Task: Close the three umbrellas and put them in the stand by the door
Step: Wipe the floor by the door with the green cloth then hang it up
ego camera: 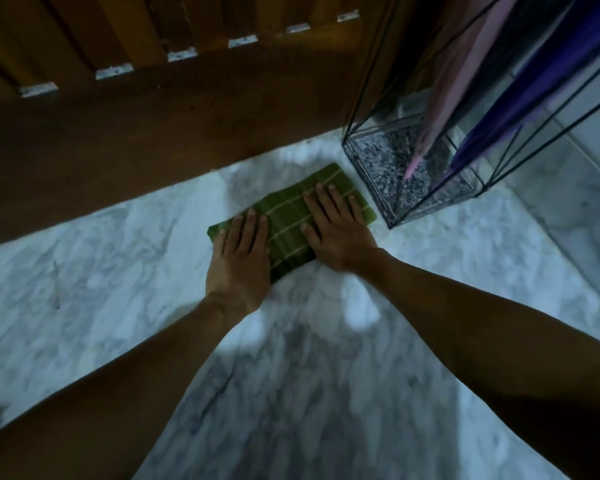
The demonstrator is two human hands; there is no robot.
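On my feed, the fingers (253, 223) of the left hand (238, 263) lie straight and close together, pressed flat on the near-left end of a folded green cloth (288, 220) with pale stripes. The right hand (340, 233) lies flat as well, its fingers (326, 199) slightly spread across the cloth's far-right half. Neither hand grips anything; both palms press down.

The cloth lies on the marble floor (118, 258), its far corner just beside the base of the umbrella stand (371, 161).

The stand is a black wire frame with a speckled bottom tray, positioned to the right of the wooden door (153, 133). Inside it I see a closed pink umbrella (440, 98) with its tip down on the tray, and a closed purple umbrella (520, 109) leaning beside it on the right. A darker shape shows between these two; I cannot tell whether it is a third umbrella.

Both bare forearms extend from the bottom of the view to the cloth.
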